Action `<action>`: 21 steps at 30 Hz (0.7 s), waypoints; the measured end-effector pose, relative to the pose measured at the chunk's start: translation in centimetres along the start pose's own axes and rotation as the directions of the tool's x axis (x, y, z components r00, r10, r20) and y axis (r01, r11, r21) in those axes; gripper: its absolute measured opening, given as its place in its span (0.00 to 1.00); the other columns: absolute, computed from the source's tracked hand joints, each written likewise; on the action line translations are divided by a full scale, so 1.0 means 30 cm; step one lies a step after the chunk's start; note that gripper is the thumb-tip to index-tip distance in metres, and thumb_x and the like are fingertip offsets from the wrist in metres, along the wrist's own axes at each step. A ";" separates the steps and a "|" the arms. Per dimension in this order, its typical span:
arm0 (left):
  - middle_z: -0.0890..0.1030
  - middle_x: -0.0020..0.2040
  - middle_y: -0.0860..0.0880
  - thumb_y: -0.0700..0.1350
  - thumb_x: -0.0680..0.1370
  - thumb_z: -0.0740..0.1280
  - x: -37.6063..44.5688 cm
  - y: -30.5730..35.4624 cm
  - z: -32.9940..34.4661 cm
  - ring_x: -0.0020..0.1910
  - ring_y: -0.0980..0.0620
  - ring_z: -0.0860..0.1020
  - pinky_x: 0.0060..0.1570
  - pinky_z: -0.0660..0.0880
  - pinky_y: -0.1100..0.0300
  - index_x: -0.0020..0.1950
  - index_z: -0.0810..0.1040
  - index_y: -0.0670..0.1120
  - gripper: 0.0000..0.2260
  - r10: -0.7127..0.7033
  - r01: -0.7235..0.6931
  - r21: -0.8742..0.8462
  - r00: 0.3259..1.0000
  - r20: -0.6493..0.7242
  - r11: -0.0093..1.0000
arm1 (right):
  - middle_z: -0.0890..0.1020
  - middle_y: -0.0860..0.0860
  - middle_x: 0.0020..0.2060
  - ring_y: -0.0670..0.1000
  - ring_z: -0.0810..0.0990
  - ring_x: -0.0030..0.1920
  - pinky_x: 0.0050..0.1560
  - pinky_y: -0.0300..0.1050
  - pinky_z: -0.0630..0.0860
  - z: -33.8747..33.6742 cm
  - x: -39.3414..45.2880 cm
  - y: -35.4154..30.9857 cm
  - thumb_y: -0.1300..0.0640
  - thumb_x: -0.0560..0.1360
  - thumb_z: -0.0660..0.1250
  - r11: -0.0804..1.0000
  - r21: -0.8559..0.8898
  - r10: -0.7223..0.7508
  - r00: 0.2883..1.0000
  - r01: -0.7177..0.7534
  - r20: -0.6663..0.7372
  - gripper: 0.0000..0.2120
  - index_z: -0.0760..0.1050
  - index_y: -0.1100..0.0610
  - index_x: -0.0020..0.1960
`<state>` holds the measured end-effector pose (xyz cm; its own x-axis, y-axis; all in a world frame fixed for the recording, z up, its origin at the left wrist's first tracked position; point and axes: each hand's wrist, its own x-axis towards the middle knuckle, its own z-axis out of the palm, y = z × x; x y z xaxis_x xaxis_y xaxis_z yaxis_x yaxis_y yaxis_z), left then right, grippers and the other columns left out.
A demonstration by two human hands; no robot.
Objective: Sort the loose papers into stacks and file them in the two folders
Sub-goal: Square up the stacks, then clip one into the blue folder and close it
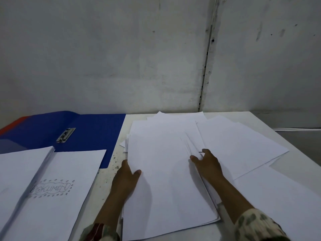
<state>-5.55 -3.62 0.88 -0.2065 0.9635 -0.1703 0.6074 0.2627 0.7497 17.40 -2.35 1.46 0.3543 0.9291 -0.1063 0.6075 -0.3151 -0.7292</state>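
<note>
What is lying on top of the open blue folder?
On the open blue plastic folder sits its metal clip. Two white paper stacks overlap its near edge, one marked "DOKUMEN". What lies beneath them is hidden.

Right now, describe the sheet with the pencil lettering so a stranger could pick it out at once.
Start at the open blue plastic folder lying at the white table's far left. Just nearer than it, overlapping its front edge, lies a white paper sheet. Unlike the blank sheets around it, it bears hand-drawn outlined letters ringed by small drops.

Left hand fingers hidden under paper stack; red folder cut off at left edge.
</note>
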 end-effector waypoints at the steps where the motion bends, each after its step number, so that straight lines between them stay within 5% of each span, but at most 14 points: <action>1: 0.69 0.69 0.41 0.45 0.78 0.62 -0.003 0.003 0.001 0.67 0.41 0.68 0.66 0.65 0.52 0.71 0.60 0.40 0.24 -0.001 0.001 0.003 1.000 -0.003 1.000 | 0.76 0.56 0.61 0.57 0.74 0.62 0.58 0.45 0.70 -0.008 0.008 -0.002 0.52 0.77 0.62 0.998 0.060 0.012 1.000 -0.012 0.013 0.20 0.69 0.60 0.66; 3: 0.68 0.70 0.42 0.45 0.79 0.61 -0.009 0.005 0.001 0.68 0.42 0.67 0.67 0.64 0.52 0.72 0.58 0.40 0.24 0.005 -0.005 0.006 1.000 -0.012 1.000 | 0.77 0.52 0.43 0.52 0.77 0.44 0.43 0.40 0.70 -0.026 0.024 0.004 0.57 0.77 0.61 0.992 0.124 -0.008 0.999 0.002 0.046 0.06 0.75 0.58 0.48; 6: 0.64 0.72 0.43 0.45 0.79 0.60 -0.015 0.004 -0.002 0.71 0.42 0.63 0.69 0.60 0.52 0.73 0.56 0.41 0.25 0.023 -0.023 -0.010 0.999 -0.027 1.000 | 0.71 0.48 0.31 0.45 0.67 0.29 0.29 0.36 0.62 -0.050 0.037 0.022 0.62 0.77 0.60 0.976 0.219 -0.021 0.996 0.002 0.083 0.08 0.73 0.57 0.40; 12: 0.62 0.74 0.42 0.43 0.79 0.61 -0.005 -0.027 -0.069 0.72 0.41 0.61 0.70 0.59 0.50 0.75 0.55 0.42 0.26 0.017 -0.036 -0.190 0.995 -0.099 0.981 | 0.74 0.55 0.31 0.51 0.69 0.30 0.31 0.41 0.64 -0.111 0.057 0.121 0.64 0.77 0.58 0.947 0.320 0.086 0.984 -0.032 -0.155 0.11 0.75 0.62 0.39; 15: 0.65 0.72 0.41 0.43 0.79 0.61 0.019 -0.052 -0.131 0.70 0.40 0.65 0.69 0.61 0.47 0.74 0.58 0.43 0.25 0.033 -0.053 -0.144 0.990 -0.134 0.988 | 0.74 0.57 0.34 0.52 0.68 0.29 0.31 0.41 0.64 -0.165 0.068 0.174 0.63 0.78 0.58 0.887 0.454 0.203 0.952 -0.081 -0.227 0.11 0.74 0.61 0.39; 21: 0.65 0.72 0.40 0.42 0.78 0.62 0.037 -0.086 -0.211 0.71 0.39 0.63 0.70 0.59 0.46 0.74 0.58 0.41 0.25 -0.001 -0.003 -0.030 0.991 -0.133 1.000 | 0.72 0.59 0.34 0.57 0.66 0.31 0.35 0.45 0.66 -0.252 0.063 0.219 0.64 0.78 0.58 0.778 0.619 0.347 0.894 -0.104 -0.285 0.14 0.71 0.75 0.56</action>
<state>-12.20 -3.55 2.81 -0.3073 0.9479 -0.0841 0.5851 0.2579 0.7689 27.45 -4.14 1.59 0.7297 0.6660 -0.1550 -0.0046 -0.2219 -0.9751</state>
